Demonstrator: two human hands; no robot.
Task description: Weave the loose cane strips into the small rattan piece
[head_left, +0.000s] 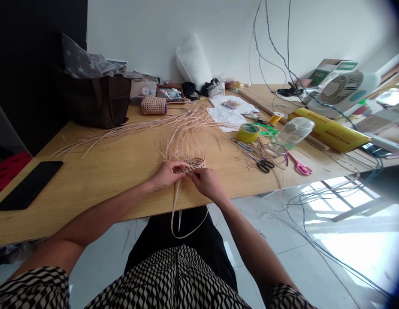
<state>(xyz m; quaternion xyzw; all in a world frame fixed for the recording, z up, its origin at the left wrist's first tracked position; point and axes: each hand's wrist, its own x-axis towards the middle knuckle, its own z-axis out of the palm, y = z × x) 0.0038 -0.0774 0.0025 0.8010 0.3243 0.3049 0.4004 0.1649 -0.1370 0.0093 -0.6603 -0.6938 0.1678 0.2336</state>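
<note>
A small woven piece of pale pinkish strips [199, 162] lies on the table near its front edge, its long loose strands [186, 133] fanning out behind it. My left hand [167, 174] is closed at the left side of the weave, thumb and fingers pinched on it. From the right, my right hand [205, 182] meets it, fingers pinched close to the left fingertips. One flat strip [174, 210] hangs from between the hands in a loop below the table edge. The exact bit under the fingertips is hidden.
A finished-looking woven pouch [153, 105] stands behind the strands. Black scissors [265, 165], pink scissors [300, 165], yellow tape [247, 133] and a clear plastic container [292, 131] lie right. A dark flat phone-like slab [28, 184] and a brown bag [99, 101] are left; a fan [343, 92] stands far right.
</note>
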